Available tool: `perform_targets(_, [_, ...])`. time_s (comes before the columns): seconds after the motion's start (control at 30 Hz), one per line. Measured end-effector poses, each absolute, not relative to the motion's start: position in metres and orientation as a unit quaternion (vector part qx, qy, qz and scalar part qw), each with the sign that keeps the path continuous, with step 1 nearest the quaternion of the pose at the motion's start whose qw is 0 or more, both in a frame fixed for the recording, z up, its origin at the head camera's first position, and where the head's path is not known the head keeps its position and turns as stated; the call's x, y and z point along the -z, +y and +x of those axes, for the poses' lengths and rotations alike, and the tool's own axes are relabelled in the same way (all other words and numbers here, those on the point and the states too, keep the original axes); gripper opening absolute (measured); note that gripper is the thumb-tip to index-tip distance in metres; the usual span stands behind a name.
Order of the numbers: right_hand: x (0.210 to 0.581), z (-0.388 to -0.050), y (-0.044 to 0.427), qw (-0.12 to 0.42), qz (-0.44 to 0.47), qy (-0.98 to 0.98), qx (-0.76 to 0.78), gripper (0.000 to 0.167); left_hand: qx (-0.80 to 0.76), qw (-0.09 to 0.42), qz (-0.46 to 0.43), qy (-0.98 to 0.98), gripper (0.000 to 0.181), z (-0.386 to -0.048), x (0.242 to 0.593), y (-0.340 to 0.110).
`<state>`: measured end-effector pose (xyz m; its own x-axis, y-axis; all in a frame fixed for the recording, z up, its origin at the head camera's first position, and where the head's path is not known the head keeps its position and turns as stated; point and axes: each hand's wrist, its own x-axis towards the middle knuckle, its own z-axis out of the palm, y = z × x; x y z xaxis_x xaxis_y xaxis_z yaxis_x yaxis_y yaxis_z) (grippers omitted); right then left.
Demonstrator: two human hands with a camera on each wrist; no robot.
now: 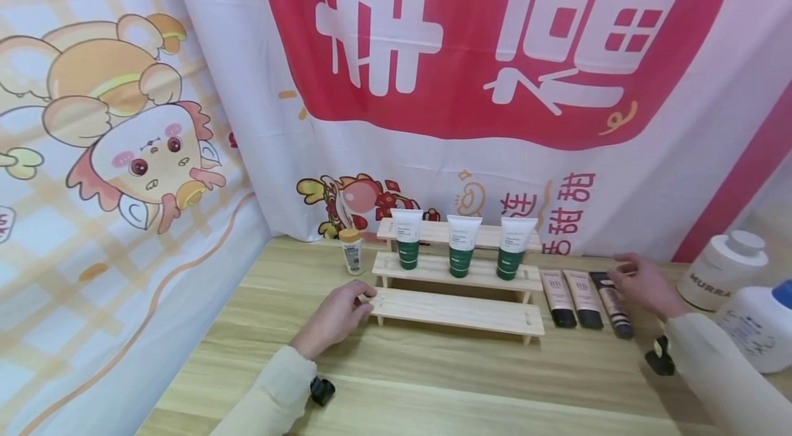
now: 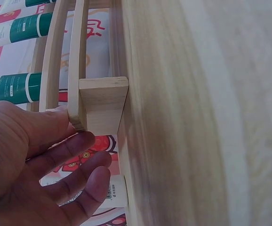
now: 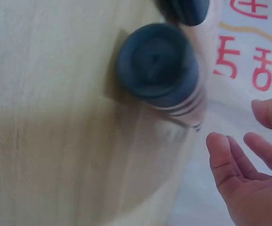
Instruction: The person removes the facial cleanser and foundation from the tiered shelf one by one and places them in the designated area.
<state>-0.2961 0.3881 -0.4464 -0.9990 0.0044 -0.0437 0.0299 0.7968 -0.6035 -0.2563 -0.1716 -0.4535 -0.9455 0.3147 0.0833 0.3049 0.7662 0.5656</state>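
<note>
A tiered wooden rack (image 1: 458, 309) stands on the table, with three green-and-white tubes (image 1: 459, 247) upright on its middle tier. My left hand (image 1: 337, 315) is at the left end of the lowest tier; in the left wrist view, the thumb and index finger of this hand (image 2: 46, 165) pinch the corner of the tier's board (image 2: 78, 70), other fingers loosely bent. To the rack's right lie two pink BB tubes (image 1: 583, 298) and a dark-patterned tube (image 1: 612, 305). My right hand (image 1: 646, 288) hovers by that last tube; the right wrist view shows the hand (image 3: 253, 183) holding nothing, fingers apart.
A small bottle with a tan cap (image 1: 351, 254) stands left of the rack. At the right are a white pump-type bottle (image 1: 711, 278) and a white bottle with a blue cap (image 1: 757, 329). Printed cloth (image 1: 383, 140) hangs behind the table (image 1: 433, 381).
</note>
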Motion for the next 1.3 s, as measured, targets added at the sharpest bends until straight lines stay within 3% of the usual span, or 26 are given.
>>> perform_targets(0.2, [0.43, -0.288, 0.373, -0.025, -0.024, 0.953, 0.301, 0.065, -0.299, 0.006, 0.164, 0.94, 0.022, -0.255, 0.453, -0.17])
perform_targets(0.5, [0.418, -0.28, 0.359, -0.05, -0.045, 0.953, 0.295, 0.054, -0.301, 0.004, 0.164, 0.939, 0.02, -0.254, 0.451, -0.17])
perform_targets(0.7, [0.414, -0.275, 0.345, -0.077, -0.059, 0.948, 0.304, 0.057, -0.303, 0.005, 0.161, 0.939, 0.021, -0.255, 0.452, -0.171])
perform_targets(1.1, [0.402, -0.266, 0.277, -0.24, -0.175, 0.891, 0.342, 0.054, -0.301, -0.002, 0.159, 0.94, 0.02, -0.254, 0.451, -0.169])
perform_targets(1.3, [0.39, -0.262, 0.248, -0.268, -0.243, 0.858, 0.363, 0.072, -0.302, 0.0, 0.157, 0.94, 0.021, -0.254, 0.452, -0.17])
